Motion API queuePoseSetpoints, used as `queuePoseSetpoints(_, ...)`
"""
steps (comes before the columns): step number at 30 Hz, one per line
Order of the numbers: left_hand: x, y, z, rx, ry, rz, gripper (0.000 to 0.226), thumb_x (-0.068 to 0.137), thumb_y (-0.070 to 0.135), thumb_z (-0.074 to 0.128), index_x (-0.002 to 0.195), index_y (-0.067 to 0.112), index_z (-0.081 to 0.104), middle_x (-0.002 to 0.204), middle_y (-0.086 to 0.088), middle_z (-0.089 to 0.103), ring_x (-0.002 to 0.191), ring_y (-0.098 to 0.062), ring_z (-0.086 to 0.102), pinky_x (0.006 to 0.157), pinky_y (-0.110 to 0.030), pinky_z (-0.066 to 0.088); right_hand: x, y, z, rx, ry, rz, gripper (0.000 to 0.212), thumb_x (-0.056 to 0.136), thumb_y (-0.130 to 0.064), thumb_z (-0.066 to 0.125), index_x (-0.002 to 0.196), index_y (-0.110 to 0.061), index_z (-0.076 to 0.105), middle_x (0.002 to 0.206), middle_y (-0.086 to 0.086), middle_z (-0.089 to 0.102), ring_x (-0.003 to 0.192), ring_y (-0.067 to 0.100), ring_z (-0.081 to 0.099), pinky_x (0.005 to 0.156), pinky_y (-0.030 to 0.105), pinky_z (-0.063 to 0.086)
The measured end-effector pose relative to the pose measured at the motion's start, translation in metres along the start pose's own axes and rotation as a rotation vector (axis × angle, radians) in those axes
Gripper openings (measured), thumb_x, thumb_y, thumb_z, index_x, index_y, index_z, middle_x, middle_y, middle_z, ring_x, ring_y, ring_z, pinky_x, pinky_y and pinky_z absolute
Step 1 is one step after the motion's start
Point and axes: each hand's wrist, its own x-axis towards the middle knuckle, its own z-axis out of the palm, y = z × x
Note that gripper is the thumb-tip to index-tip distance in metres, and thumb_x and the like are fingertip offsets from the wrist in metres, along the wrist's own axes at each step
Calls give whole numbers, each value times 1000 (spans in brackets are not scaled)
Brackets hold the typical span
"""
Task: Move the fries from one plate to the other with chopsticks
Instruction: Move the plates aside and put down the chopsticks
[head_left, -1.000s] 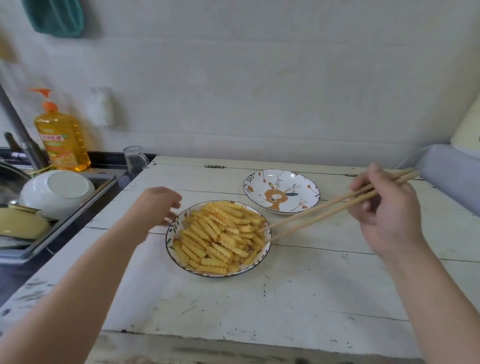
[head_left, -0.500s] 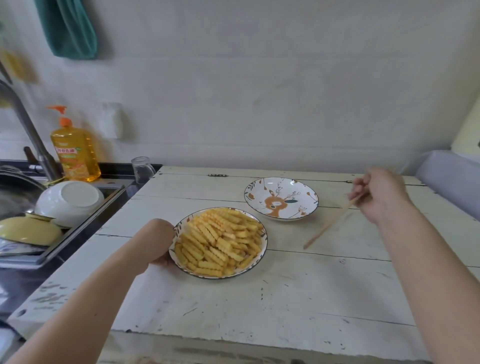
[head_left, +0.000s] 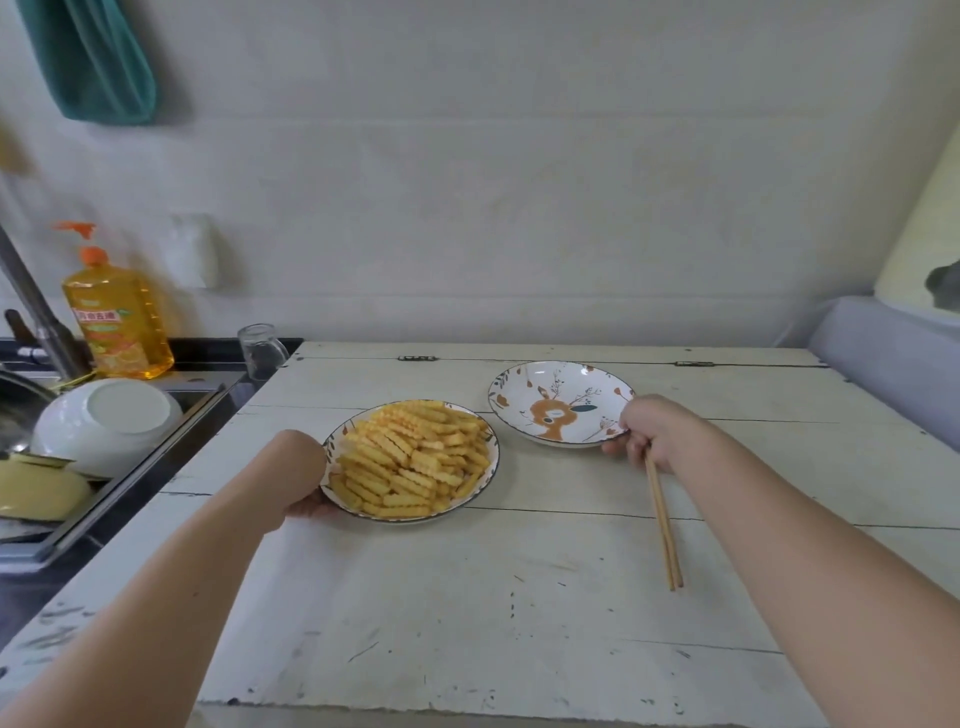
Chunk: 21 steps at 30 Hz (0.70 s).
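**Now both hands are on the plates, chopsticks pointing down**

Now the fries (head_left: 413, 460), crinkle-cut and golden yellow, lie heaped on the near plate (head_left: 492, 451), a white dish with a dark rim line and small leaf marks, standing on the worktop (head_left: 519, 623) left of centre. A second ago the chopsticks (head_left: 663, 525) reached level toward this pile; they now slant down and toward the camera, their tips at or just above the boards, well clear of the food. The right hand (head_left: 655, 428) has gone from mid-air to the near right rim of the deer plate (head_left: 524, 387), which is bare of fries and sits just beyond and right of the full one. That hand clasps the chopsticks' upper ends and touches the rim; its fingers are turned away, so how they lie on the plate is hard to make out. The left hand (head_left: 296, 470), earlier hovering, now grasps the left edge of the near plate, a thumb or fingertip showing beneath the rim, the rest hidden behind the wrist. Left of the worktop, a sink rack holds an upturned white bowl (head_left: 106, 423), with an orange soap bottle (head_left: 118, 317) and a small glass (head_left: 261, 351) behind it.
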Motion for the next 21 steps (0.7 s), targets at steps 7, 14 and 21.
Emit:
queuePoseSetpoints(7,44,27,34,7,22,80,36,108,-3,41,75,4,53,58,-18,67,39,-21,67,59,-32,63,8,19,-61,33,12,53,25,99,4,29,97,-6,51,52,14,65,28,12,51,29,11,17)
queuePoseSetpoints(14,61,37,54,-115,-48,55,26,105,-2,40,85,-5,57,46,-20,64,30,-28,62,42,-27,53,15,21,-65,-63,52,96,16,98,1,38,101,-7,50,52,11,59,32,9,38,30,12,21)
queuePoseSetpoints(21,45,22,54,-249,-36,127,25,104,5,45,100,0,69,89,-21,73,60,-37,73,84,-53,64,-15,23,-73,-176,25,110,5,100,-14,50,99,-9,52,54,11,57,31,10,19,33,13,24)
